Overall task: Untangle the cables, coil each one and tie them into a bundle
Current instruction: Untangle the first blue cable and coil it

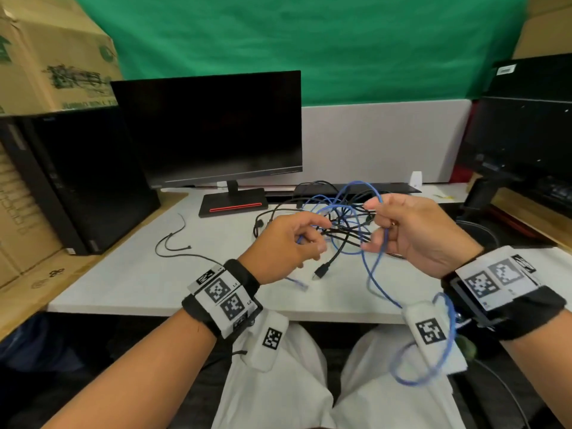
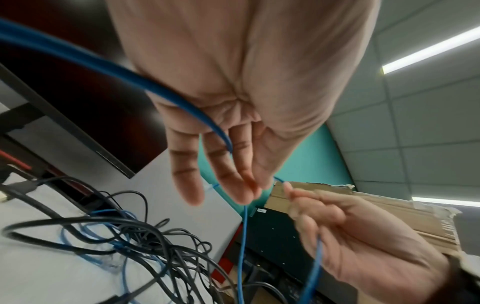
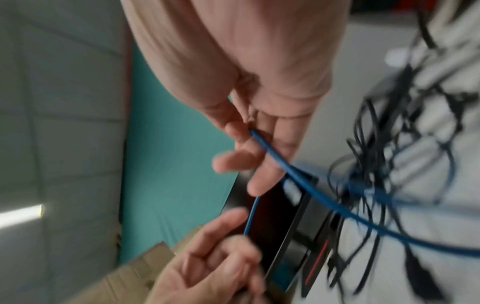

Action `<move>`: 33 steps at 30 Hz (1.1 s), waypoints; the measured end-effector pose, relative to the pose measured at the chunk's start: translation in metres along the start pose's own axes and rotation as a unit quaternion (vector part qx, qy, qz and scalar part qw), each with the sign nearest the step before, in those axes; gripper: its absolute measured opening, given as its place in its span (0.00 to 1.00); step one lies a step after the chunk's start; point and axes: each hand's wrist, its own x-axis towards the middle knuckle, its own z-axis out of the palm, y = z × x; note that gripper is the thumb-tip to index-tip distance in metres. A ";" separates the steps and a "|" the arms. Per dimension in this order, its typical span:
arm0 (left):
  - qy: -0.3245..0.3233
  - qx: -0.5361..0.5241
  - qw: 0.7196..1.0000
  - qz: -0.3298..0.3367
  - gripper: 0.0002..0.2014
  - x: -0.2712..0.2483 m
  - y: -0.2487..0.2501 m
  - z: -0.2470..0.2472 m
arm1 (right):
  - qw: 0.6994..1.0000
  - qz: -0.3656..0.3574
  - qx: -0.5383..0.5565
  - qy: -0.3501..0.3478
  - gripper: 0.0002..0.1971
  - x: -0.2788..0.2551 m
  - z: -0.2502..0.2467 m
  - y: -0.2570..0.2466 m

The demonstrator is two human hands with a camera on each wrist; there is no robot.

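Desk surface [image 1: 130, 274], white and smooth, stood before a green backdrop [image 1: 309, 41], bearing a black monitor [image 1: 213, 128] and a tangle of black cables [image 1: 346, 221]. Left hand [image 1: 284, 243] and right hand [image 1: 414, 233], raised above the tangle, each pinched the thin blue cable [image 1: 376, 274] with curled fingers.

The blue cable [image 1: 373, 267] has a smooth, slightly shiny plastic jacket; the black cables [image 1: 343, 233] look like matt rubbery plastic. The tabletop [image 1: 130, 280] is a smooth, pale, matt surface. The monitor [image 1: 213, 128] has a dark glossy screen and a matt black plastic stand. The boxes [image 1: 52, 54] are brown cardboard, dull and printed. Behind hangs a green cloth [image 1: 309, 41], softly creased. The wristbands [image 1: 216, 317] are black fabric with paper-like printed tags.
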 end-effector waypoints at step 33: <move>0.078 0.042 0.994 0.067 0.19 -0.001 0.015 -0.011 | 0.706 -0.140 -0.621 -0.309 0.12 -0.057 0.041 0.011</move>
